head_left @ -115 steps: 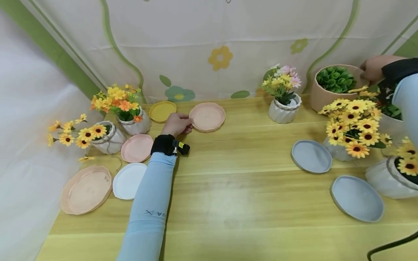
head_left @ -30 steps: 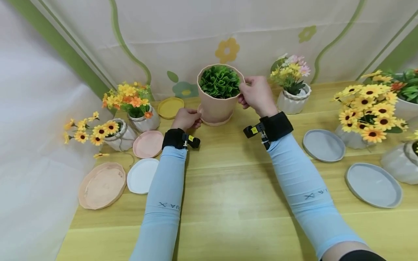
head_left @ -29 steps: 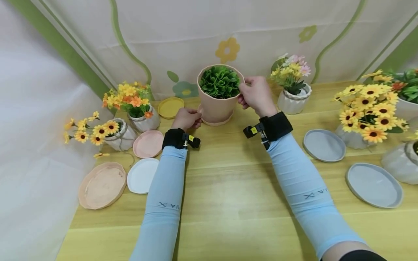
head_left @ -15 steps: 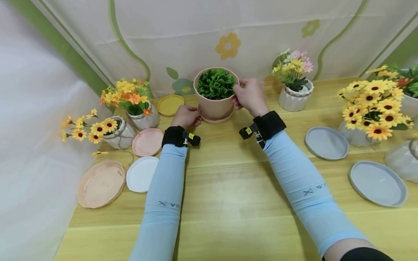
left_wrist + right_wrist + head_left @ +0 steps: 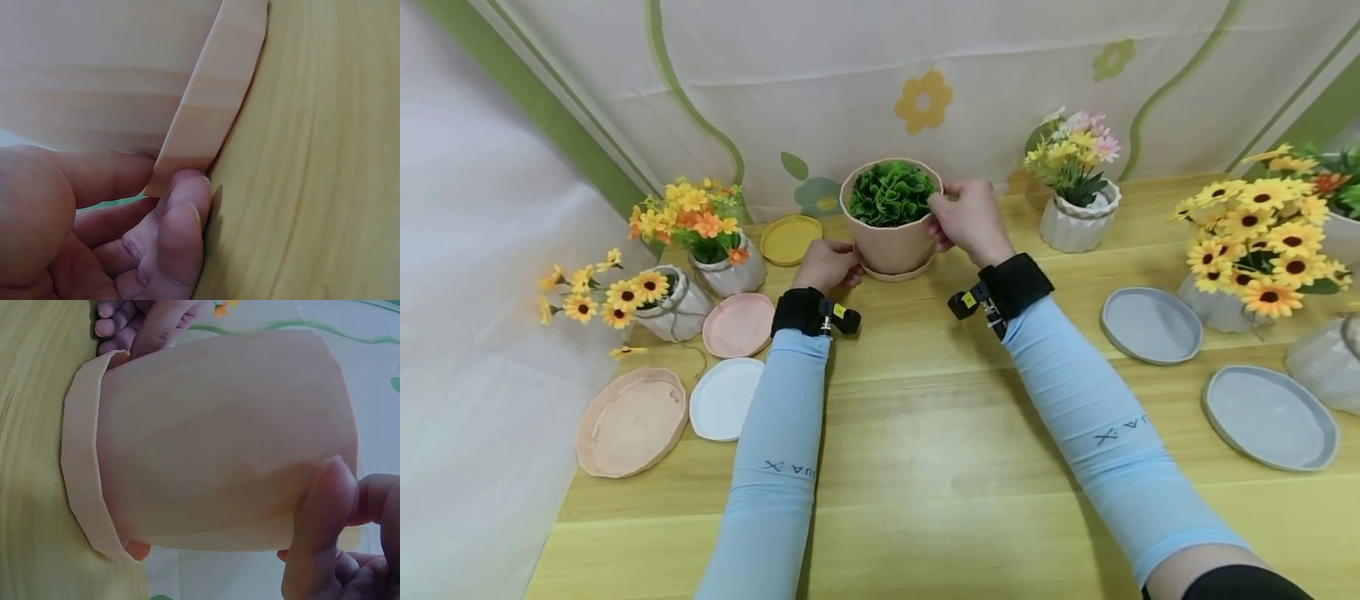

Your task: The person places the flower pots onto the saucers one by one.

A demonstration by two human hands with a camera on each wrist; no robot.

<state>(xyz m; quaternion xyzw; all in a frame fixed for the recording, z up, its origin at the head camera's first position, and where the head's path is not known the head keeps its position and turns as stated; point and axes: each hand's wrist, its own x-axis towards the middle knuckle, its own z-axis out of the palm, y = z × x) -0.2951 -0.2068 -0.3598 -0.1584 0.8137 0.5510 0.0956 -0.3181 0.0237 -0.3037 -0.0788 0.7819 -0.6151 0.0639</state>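
A pink flower pot [image 5: 891, 246] with a leafy green plant [image 5: 891, 193] stands upright in a matching pink saucer [image 5: 901, 276] at the back middle of the table. My right hand [image 5: 972, 218] pinches the pot's rim on its right side, thumb outside and fingers over the edge. With thumb and fingers, my left hand [image 5: 826, 265] grips the saucer's left edge. The left wrist view shows that thumb and fingertips [image 5: 181, 244] at the saucer wall [image 5: 209, 94]. Seen from the right wrist, the pot's base [image 5: 119, 456] sits inside the saucer's raised wall.
Potted flowers [image 5: 688, 233] and a yellow saucer [image 5: 792, 240] are at the left. Pink [image 5: 737, 325], white [image 5: 725, 400] and larger peach saucers [image 5: 632, 422] lie nearer. At right are a small flower pot [image 5: 1078, 218], sunflowers [image 5: 1262, 237] and two grey saucers [image 5: 1152, 327].
The pink pot came from the far right to the middle in my right hand. Over the last second it has straightened and settled into the saucer. My left hand has kept hold of the saucer.
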